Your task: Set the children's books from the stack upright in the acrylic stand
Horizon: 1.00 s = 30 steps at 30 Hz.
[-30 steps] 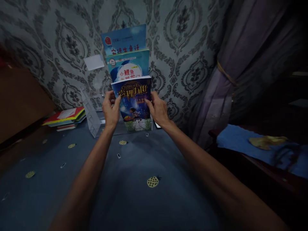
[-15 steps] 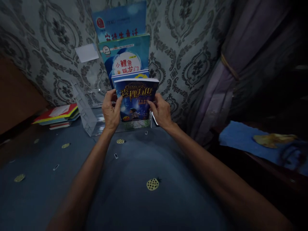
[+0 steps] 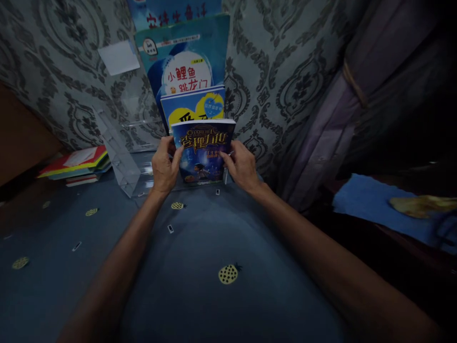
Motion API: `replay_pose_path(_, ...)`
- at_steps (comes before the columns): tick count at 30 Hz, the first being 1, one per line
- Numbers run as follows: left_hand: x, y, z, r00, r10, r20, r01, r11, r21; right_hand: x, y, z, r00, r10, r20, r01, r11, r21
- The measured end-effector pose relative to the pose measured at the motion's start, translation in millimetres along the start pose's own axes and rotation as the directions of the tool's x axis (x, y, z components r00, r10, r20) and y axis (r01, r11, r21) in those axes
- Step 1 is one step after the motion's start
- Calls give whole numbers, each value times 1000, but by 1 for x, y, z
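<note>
A dark blue book (image 3: 203,155) with gold title lettering stands upright at the front of a clear plastic rack (image 3: 123,164). My left hand (image 3: 166,166) grips its left edge, thumb on the cover and fingers behind. On the opposite edge, my right hand (image 3: 241,164) pinches it the same way. Just behind rises a blue and yellow book (image 3: 193,107), partly covered by the front one. Further back are a teal book (image 3: 189,57) with a white circle and, at the top of the view, a blue book (image 3: 174,12) cut off by the frame.
A stack of books and folders (image 3: 80,164) lies left of the rack. The table (image 3: 171,286) has a dark blue cloth with pineapple prints. Patterned wallpaper (image 3: 271,62) is behind, with a tied curtain (image 3: 328,119) and a blue cloth (image 3: 367,200) to the right.
The dark blue book has gone lower relative to the books behind, so more of the blue and yellow cover shows. Both hands still hold it. The view has tilted slightly downward.
</note>
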State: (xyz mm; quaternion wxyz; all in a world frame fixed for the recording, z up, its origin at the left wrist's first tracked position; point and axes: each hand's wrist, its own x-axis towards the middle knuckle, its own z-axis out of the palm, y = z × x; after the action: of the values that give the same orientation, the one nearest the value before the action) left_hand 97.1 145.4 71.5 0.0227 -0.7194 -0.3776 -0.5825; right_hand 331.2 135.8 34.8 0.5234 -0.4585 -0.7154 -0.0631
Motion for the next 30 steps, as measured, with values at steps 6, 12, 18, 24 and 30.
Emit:
replay_pose_path(6,-8,-5,4,999,-42,5,42,996,76,-9,0,4,998,59,28,-58,998,-12)
replay_pose_path(12,-19,-9,5,993,-121,-3,120,982,148,-16,-4,9,989,150,13,-150,988,-37)
replay_pose_path(18,-24,2,3,961,-243,135,181,915,360,-19,-11,12,985,173,-22,-174,984,-49)
replay_pose_path(24,-23,12,2,915,-332,230,189,855,483,-17,-14,13,988,138,-65,-138,990,11)
replay_pose_path(30,-24,13,5,898,-359,254,192,839,509,-16,-16,14,987,151,-60,-146,987,71)
